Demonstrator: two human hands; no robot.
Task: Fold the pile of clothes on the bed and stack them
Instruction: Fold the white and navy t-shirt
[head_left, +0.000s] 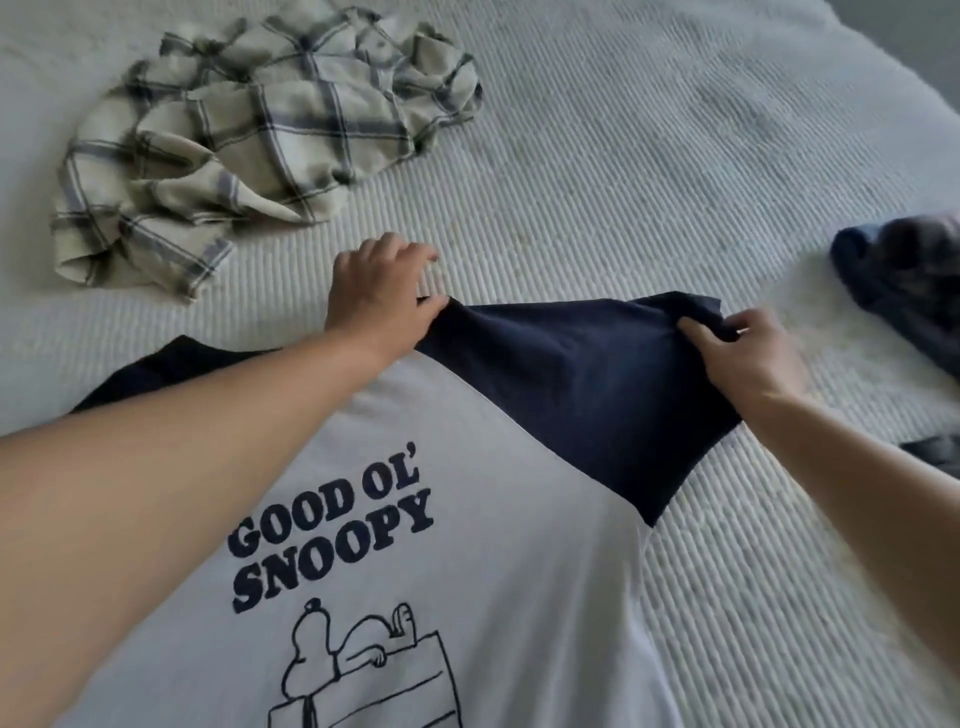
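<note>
A white T-shirt (467, 519) with navy sleeves and a dark cartoon print lies face up on the bed in front of me. Its right navy sleeve (582, 384) is lifted and stretched between my hands. My left hand (379, 291) pinches the sleeve's upper corner near the neckline. My right hand (748, 353) pinches the sleeve's outer hem. The other navy sleeve (171, 364) shows partly behind my left forearm. A crumpled beige plaid garment (249, 135) lies at the far left of the bed.
The bed is covered by a white ribbed bedspread (649, 182). A dark blue bunched garment (904, 291) sits at the right edge, with another dark piece (935, 452) just below it.
</note>
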